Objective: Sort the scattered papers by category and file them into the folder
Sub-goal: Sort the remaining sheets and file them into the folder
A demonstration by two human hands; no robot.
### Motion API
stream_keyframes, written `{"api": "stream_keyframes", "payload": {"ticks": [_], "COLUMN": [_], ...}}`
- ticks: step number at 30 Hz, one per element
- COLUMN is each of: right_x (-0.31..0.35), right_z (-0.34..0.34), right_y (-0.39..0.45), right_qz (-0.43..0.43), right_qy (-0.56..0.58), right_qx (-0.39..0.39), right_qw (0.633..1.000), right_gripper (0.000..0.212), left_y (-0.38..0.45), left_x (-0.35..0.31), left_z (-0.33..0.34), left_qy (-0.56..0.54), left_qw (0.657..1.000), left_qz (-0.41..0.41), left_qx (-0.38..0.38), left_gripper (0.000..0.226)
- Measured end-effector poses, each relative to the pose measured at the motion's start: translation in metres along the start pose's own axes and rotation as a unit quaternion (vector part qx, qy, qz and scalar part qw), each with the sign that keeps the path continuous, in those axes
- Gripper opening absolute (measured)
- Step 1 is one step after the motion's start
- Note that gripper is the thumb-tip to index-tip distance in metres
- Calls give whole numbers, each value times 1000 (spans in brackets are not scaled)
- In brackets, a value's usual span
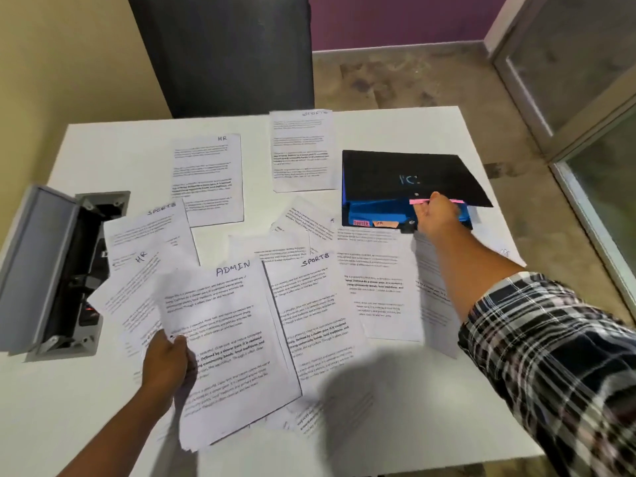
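Printed sheets marked ADMIN, SPORTS and HR lie scattered over a white table (pixel 395 425). My left hand (pixel 167 364) grips a stack of sheets (pixel 227 339) headed ADMIN by its left edge, lifted slightly above the other papers. At the back right lies a folder (pixel 406 180) with a dark cover and blue dividers carrying pink and orange tabs. My right hand (pixel 435 213) holds the front edge of its raised cover beside a pink tab. Loose sheets include an HR page (pixel 208 177) and a SPORTS page (pixel 301 149) further back.
An open grey cable box (pixel 44 266) is set into the table at the left. A dark chair back (pixel 223 53) stands behind the table. A glass partition (pixel 592 108) runs along the right, and the table's right edge is close to the folder.
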State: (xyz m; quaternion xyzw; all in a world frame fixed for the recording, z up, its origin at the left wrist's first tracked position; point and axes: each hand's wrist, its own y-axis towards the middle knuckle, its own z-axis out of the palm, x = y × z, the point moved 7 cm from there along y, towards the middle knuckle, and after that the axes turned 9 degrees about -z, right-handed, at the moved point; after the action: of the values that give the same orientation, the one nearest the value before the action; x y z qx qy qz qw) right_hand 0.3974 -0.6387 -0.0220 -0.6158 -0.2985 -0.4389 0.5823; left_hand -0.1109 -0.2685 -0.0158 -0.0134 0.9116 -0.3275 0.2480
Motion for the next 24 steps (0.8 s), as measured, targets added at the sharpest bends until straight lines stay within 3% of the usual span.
{"api": "stream_keyframes", "payload": {"ticks": [8,12,14,16,19,21,24], "right_x": [3,8,9,12,12,-2,-30], "right_z": [9,17,20,17,27,47,93], "right_y": [14,35,38,29,-22,-51,-80], "right_qz": [29,6,-7,-68,-201,-233,-265], "right_qy": [9,-59,-132,-291,-388,-402,-451], "right_qx": [72,80,56,-25,-81,-21,162], "right_qw": [997,995,990,954,896,885,837], "right_gripper": [8,15,29,52,42,32,22], "left_y": [-19,-32,-32,-32,-38,-42,-40], "left_x": [-2,-7,-4,0,4,2,-4], "left_z": [0,-1,0,1,2,4,8], "left_qy": [16,12,16,18,18,13,7], "left_qw": [1000,1000,999,999,999,999,999], "left_qz": [-5,8,11,3,-10,-9,2], "left_qx": [-6,-26,-28,-32,-39,-39,-39], "left_gripper": [19,21,20,19,17,14,14]}}
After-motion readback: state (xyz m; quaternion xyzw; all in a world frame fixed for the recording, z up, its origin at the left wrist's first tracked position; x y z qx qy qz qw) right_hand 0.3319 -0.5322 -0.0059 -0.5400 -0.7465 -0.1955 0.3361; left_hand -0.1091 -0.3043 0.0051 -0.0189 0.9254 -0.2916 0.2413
